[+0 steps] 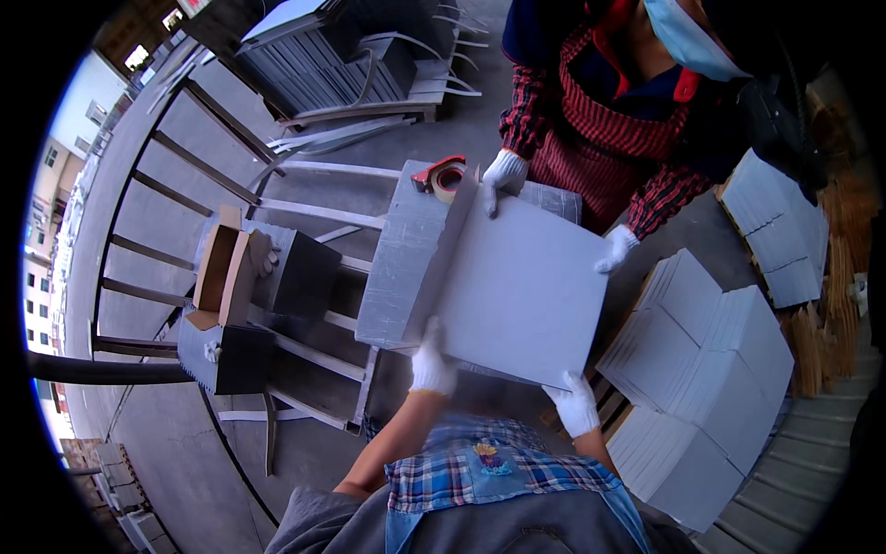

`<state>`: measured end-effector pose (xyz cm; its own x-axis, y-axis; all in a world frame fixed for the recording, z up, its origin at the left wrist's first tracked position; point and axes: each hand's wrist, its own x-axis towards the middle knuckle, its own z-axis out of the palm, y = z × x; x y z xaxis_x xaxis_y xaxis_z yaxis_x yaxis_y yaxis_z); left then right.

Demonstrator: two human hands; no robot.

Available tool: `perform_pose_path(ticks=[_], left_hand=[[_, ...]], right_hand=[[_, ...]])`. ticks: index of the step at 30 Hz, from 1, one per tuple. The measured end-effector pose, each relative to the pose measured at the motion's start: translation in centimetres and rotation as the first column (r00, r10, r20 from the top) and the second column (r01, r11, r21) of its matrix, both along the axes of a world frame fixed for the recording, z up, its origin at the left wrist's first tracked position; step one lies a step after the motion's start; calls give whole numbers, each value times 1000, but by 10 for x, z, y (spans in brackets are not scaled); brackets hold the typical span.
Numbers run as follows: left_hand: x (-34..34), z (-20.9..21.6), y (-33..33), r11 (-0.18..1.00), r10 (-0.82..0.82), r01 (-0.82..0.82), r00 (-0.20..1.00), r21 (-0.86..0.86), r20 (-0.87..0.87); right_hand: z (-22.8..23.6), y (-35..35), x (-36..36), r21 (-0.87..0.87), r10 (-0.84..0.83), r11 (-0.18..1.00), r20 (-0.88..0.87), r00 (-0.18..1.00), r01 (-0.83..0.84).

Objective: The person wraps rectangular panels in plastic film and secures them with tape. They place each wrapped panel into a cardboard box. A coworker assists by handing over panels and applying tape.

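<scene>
A large flat white carton [526, 277] lies on a grey worktable [392, 249], its left side raised as a narrow strip. My left hand [432, 365], in a white glove, grips the near left corner, index finger stretched along the strip. At the near right corner my gloved right hand [574, 406] holds the edge, with its underside fingers hidden. Across the table, a co-worker's gloved hand [505, 180] rests at the far left corner, and the other gloved hand [616, 249] touches the far right corner.
A red tape dispenser [443, 177] sits at the table's far end. White carton stacks [701, 360] stand close on the right. To the left are a metal roller frame [318, 355] and an open brown box [221, 272]. Stacked grey panels [323, 69] lie on a pallet behind.
</scene>
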<state>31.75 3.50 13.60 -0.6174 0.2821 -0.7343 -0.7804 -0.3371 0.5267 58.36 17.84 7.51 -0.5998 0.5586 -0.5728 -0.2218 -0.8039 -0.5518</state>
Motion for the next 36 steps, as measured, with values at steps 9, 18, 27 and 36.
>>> perform_pose_path(ticks=[9, 18, 27, 36], left_hand=[[5, 83, 2, 940, -251, -26, 619, -339, -744], [28, 110, 10, 746, -640, 197, 479, -636, -601], [-20, 132, -37, 743, -592, 648, 514, -171, -621], [2, 116, -18, 787, -593, 560, 572, -259, -567]], right_hand=[[-36, -18, -104, -192, 291, 929, -152, 944, -317], [172, 29, -134, 549, 408, 769, -28, 912, -327], [196, 8, -146, 473, 340, 810, 103, 935, -346], [190, -1, -127, 528, 309, 791, 91, 947, -309]])
